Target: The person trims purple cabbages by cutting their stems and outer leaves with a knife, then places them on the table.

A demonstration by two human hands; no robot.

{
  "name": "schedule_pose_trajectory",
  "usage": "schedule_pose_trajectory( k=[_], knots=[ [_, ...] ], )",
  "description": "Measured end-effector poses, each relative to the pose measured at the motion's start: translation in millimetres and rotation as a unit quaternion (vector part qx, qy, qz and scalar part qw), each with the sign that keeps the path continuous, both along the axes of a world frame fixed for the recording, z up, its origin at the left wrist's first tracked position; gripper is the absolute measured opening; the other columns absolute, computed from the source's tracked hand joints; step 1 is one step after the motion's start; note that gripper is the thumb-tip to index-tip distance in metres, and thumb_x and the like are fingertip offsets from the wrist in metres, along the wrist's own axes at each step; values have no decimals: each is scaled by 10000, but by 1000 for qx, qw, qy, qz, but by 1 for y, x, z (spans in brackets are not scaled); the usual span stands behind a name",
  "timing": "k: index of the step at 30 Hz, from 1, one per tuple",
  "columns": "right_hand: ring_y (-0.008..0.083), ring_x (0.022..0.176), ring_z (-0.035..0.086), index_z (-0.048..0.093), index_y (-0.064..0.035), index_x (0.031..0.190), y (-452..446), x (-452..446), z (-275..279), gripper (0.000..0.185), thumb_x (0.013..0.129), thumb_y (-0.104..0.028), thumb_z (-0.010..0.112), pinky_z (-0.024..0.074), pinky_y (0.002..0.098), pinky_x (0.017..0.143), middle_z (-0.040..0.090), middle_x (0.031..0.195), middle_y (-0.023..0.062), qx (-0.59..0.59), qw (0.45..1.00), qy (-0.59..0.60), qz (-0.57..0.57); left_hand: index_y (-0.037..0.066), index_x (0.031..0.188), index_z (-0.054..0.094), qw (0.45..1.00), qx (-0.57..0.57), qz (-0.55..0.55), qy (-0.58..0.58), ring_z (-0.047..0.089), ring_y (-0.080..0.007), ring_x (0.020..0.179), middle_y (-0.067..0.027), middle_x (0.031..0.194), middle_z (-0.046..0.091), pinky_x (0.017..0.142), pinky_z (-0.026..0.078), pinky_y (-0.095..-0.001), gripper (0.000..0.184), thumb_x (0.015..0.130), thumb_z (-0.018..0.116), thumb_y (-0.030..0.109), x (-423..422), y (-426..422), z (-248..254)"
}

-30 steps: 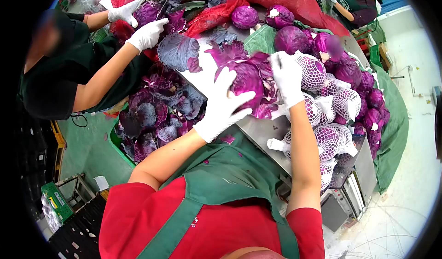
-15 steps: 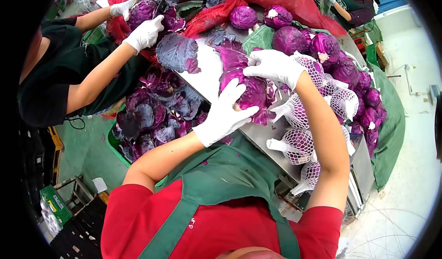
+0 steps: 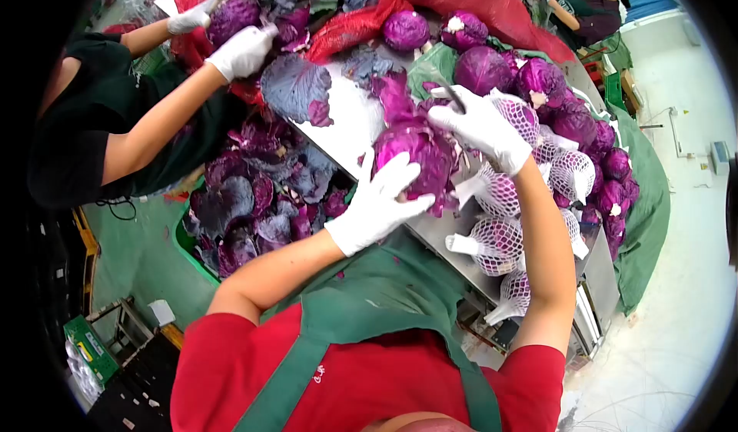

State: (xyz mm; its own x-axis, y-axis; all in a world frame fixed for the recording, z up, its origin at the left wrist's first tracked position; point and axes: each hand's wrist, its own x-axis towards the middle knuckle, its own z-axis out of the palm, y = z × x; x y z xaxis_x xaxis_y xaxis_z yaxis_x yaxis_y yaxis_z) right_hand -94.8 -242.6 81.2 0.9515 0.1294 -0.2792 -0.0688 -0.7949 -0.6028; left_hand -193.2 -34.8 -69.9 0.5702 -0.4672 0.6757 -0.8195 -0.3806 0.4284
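My left hand (image 3: 380,205), in a white glove, holds a red cabbage (image 3: 419,155) from its near left side, the fingers spread over the leaves. Loosened outer leaves hang about the cabbage. My right hand (image 3: 484,128), also gloved, is bent at the cabbage's upper right side. A thin dark tool (image 3: 459,100) shows between its thumb and fingers; its far end is hidden. Just right of the cabbage lie several red cabbages in white foam nets (image 3: 496,244). A large loose leaf (image 3: 296,88) rests on the metal table (image 3: 350,113) beyond my left hand.
Bare red cabbages (image 3: 484,69) are heaped at the right, near a red mesh sack (image 3: 477,5). A green crate (image 3: 184,236) of torn leaves stands at the left. A co-worker's gloved hands (image 3: 244,51) hold another cabbage (image 3: 234,17). Another person (image 3: 588,9) is at the far right.
The cabbage has turned in my hands and sits slightly lower. My right hand has shifted right and down, and the dark tool shows more clearly. My left hand stays on the cabbage.
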Motion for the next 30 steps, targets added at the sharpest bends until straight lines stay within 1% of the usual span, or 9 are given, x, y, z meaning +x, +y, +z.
schedule_pose_trajectory(
  k=[3, 9, 12, 15, 17, 19, 22, 26, 30],
  knots=[
    [341, 1021, 666, 574, -10, 1297, 19, -33, 10, 740, 786, -521, 729, 502, 389, 911, 654, 1179, 199, -146, 986, -36, 67, 371, 1176, 665, 998, -23, -15, 62, 449, -378, 1323, -129, 1353, 501, 1096, 240, -688, 474, 728, 747, 240, 11, -1, 10],
    [352, 863, 686, 625, -32, 1019, 5, -33, 14, 427, 905, -443, 615, 517, 429, 781, 696, 888, 193, -138, 989, 27, 51, 379, 1197, 647, 999, 31, -18, 13, 437, -372, 1338, -125, 1366, 492, 1084, 251, -689, 527, 702, 773, 248, 14, 1, 0],
    [350, 792, 685, 612, -42, 953, 1, -39, 8, 331, 931, -371, 582, 522, 439, 720, 690, 839, 182, -177, 980, -46, 79, 358, 1151, 709, 999, 31, -32, -31, 473, -437, 1270, -166, 1403, 452, 871, 534, -372, 563, 662, 846, 115, 17, 3, 4],
    [351, 729, 672, 612, -76, 867, 1, -48, -18, 200, 908, -264, 561, 524, 463, 669, 653, 735, 158, -285, 919, -263, 71, 366, 1174, 652, 996, 32, -77, 31, 420, -361, 1360, -132, 1357, 517, 1077, 256, -677, 485, 717, 786, 272, 29, 8, 23],
    [360, 730, 672, 617, -80, 858, -28, -36, -34, 177, 901, -245, 567, 531, 460, 661, 645, 727, 167, -302, 904, -300, 42, 363, 1137, 672, 995, 24, -89, 26, 435, -368, 1346, -136, 1352, 521, 1061, 305, -656, 454, 711, 795, 263, 31, 12, 20],
    [327, 814, 687, 646, -41, 1060, -45, -24, -30, 282, 904, -273, 611, 543, 418, 757, 698, 927, 171, -285, 952, -103, -45, 356, 1102, 690, 994, -15, -101, -23, 451, -384, 1326, -139, 1357, 517, 1045, 374, -600, 437, 698, 808, 237, 33, 15, 4],
    [181, 1091, 610, 544, -85, 1392, -3, -43, -2, 643, 827, -327, 736, 451, 305, 992, 647, 1231, 110, 171, 984, -31, -39, 322, 1075, 704, 995, 7, -97, -21, 458, -425, 1302, -157, 1326, 522, 1031, 428, -532, 440, 672, 827, 195, 33, 16, 16],
    [146, 876, 653, 688, -46, 1118, 2, -18, -14, 328, 857, -239, 738, 513, 295, 814, 710, 996, 91, 33, 998, -42, 14, 237, 1072, 697, 995, 5, -103, 13, 434, -462, 1306, -193, 1318, 495, 1039, 410, -550, 459, 652, 878, 276, 40, 20, 29],
    [146, 785, 640, 679, -49, 1070, 1, -7, -19, 290, 875, -260, 718, 509, 305, 741, 690, 868, 80, -32, 994, -78, 75, 100, 1201, 613, 980, -113, 20, 162, 458, -426, 1275, -218, 1319, 491, 1071, 377, -516, 706, 644, 897, 427, 25, 7, 40]
  ],
)
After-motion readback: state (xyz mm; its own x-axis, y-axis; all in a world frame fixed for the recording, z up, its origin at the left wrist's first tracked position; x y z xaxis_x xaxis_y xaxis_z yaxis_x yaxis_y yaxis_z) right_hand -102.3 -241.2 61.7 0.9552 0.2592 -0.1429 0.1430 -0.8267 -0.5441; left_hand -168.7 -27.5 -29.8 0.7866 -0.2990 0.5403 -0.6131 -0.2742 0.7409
